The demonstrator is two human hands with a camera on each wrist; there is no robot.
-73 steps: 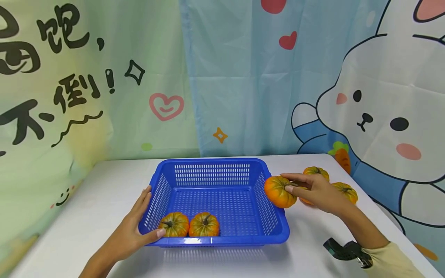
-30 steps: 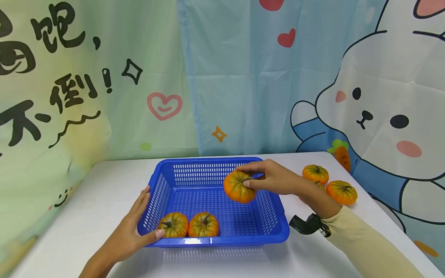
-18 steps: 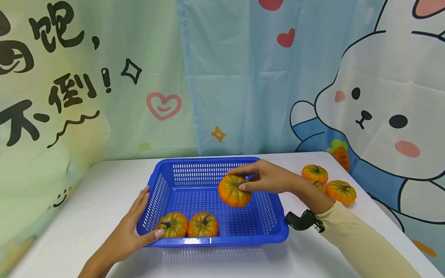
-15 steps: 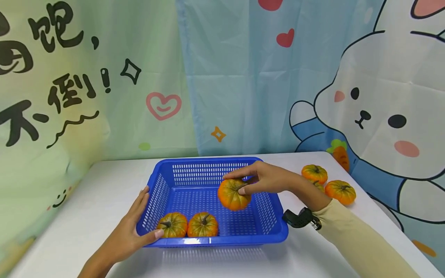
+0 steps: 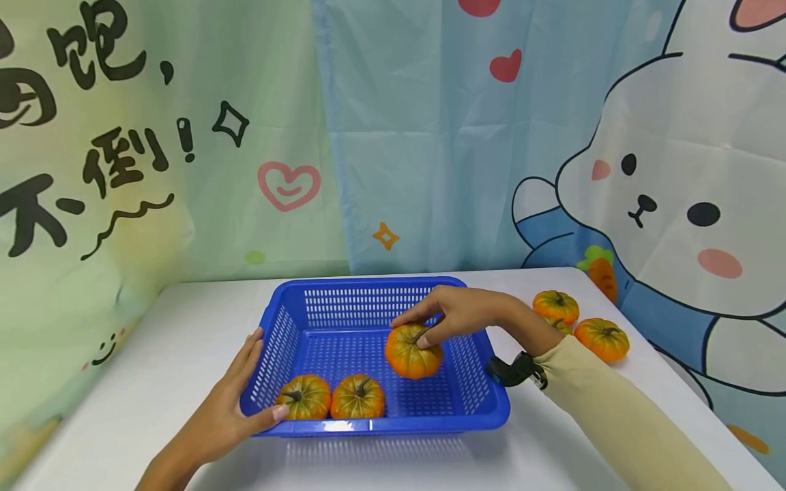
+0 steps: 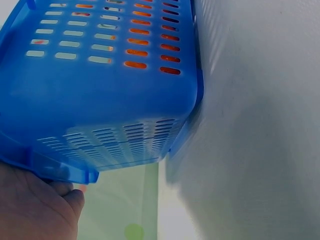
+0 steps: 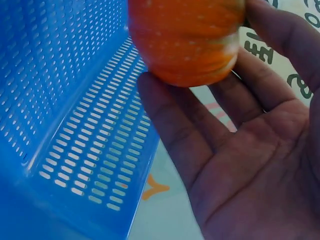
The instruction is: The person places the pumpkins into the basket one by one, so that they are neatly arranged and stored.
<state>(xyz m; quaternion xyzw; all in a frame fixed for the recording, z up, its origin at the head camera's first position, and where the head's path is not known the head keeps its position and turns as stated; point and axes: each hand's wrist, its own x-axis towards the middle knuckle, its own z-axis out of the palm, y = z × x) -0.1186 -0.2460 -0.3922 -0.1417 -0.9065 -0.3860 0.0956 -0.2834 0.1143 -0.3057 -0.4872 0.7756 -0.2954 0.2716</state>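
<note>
My right hand (image 5: 460,314) pinches a small orange pumpkin (image 5: 410,358) from above, thumb by its stem, over the right half of a blue plastic basket (image 5: 430,425). Seen from the right wrist, the fingers (image 7: 175,130) lie against the pumpkin's (image 7: 190,50) side, above the slotted floor and wall. Two more pumpkins, one (image 5: 305,399) at the front left corner and its neighbour (image 5: 359,399), sit side by side inside. My left hand (image 5: 221,416) grips the basket's front left corner, thumb over the rim and fingers along the outer wall; the left wrist view shows it at the rim.
On the white table (image 5: 184,327), to the right of the basket, lies a group of pumpkins: one at the back (image 5: 555,305), one nearer (image 5: 602,339), and another partly hidden behind the right forearm. A printed curtain (image 5: 405,170) hangs behind the table.
My right hand has carried the pumpkin left from beside the basket's right rim to over its inside, then lowered it. The left hand has stayed at its corner.
</note>
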